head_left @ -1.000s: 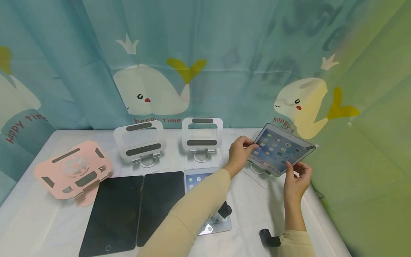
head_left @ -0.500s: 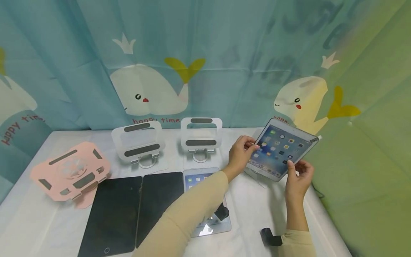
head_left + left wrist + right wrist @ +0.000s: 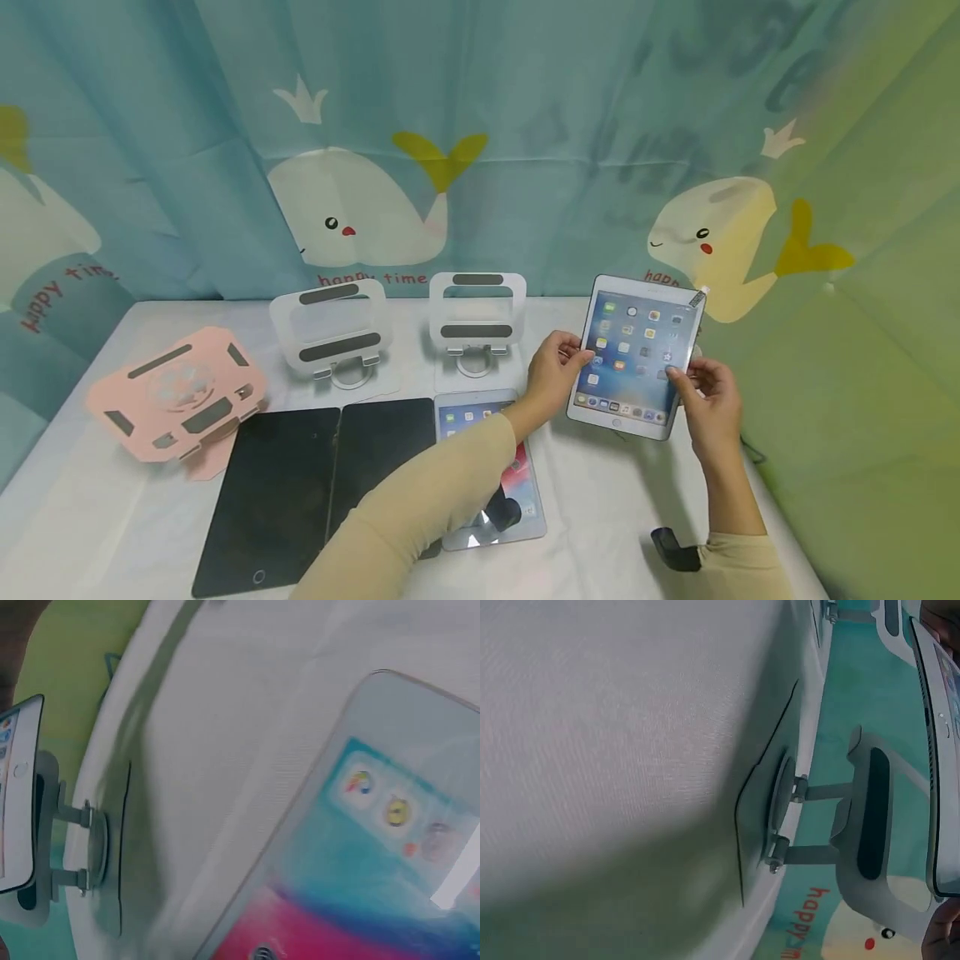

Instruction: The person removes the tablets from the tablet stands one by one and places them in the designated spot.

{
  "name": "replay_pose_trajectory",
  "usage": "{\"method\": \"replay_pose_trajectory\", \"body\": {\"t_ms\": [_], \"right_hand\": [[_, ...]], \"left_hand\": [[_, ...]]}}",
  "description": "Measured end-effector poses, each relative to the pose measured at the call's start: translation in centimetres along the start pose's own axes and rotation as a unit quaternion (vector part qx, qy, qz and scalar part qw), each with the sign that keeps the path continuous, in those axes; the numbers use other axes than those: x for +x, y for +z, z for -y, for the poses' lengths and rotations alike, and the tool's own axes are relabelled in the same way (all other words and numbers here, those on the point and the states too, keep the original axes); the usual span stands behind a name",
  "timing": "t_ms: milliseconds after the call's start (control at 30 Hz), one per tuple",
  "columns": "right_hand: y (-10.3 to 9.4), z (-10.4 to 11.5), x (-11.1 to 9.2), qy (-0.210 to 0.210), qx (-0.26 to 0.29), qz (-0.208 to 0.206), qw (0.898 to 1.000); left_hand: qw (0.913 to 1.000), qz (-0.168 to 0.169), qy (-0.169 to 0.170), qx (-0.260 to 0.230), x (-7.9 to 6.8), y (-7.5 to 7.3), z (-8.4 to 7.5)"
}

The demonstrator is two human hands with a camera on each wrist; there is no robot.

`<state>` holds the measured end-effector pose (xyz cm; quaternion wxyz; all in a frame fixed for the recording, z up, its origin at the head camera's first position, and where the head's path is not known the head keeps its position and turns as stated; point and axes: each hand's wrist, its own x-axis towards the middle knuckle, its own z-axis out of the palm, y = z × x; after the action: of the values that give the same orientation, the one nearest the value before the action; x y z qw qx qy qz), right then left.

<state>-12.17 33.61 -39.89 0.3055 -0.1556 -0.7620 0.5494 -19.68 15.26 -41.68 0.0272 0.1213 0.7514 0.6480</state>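
A white-framed tablet (image 3: 633, 358) with a lit home screen is raised in portrait, leaning slightly, at the right in the head view. My left hand (image 3: 553, 375) pinches its left edge, thumb on the front. On the opposite edge my right hand (image 3: 712, 408) grips it, thumb over the screen. Behind the tablet is a grey stand (image 3: 870, 817), mostly hidden in the head view. The right wrist view shows a gap between the stand and the tablet's back. In the left wrist view, the tablet (image 3: 19, 795) overlaps the stand's plate (image 3: 46, 825); contact there cannot be told.
Two white stands (image 3: 330, 329) (image 3: 477, 321) and a pink stand (image 3: 180, 392) line the table's back and left. Two black tablets (image 3: 270, 500) (image 3: 382, 442) and another lit tablet (image 3: 532, 500) lie flat in front, the lit one partly under my left sleeve. A whale-print curtain (image 3: 525, 208) hangs behind.
The held tablet has turned anticlockwise from a strong tilt to nearly upright portrait and shifted a little left. Both hands have kept hold of it, the right moving slightly lower.
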Motion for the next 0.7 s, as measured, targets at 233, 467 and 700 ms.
{"method": "replay_pose_trajectory", "body": {"t_ms": [233, 467, 700], "right_hand": [[0.1, 0.8, -0.4, 0.059, -0.008, 0.043, 0.997], [0.3, 1.3, -1.3, 0.064, -0.081, 0.117, 0.988], [0.1, 1.2, -1.9, 0.074, -0.08, 0.176, 0.978]], "left_hand": [[0.9998, 0.003, -0.017, -0.013, -1.3, -1.0, 0.2], [0.9982, -0.014, -0.044, -0.038, -3.0, -2.0, 0.3], [0.9911, 0.009, -0.101, -0.086, -5.1, -3.2, -0.2]]}}
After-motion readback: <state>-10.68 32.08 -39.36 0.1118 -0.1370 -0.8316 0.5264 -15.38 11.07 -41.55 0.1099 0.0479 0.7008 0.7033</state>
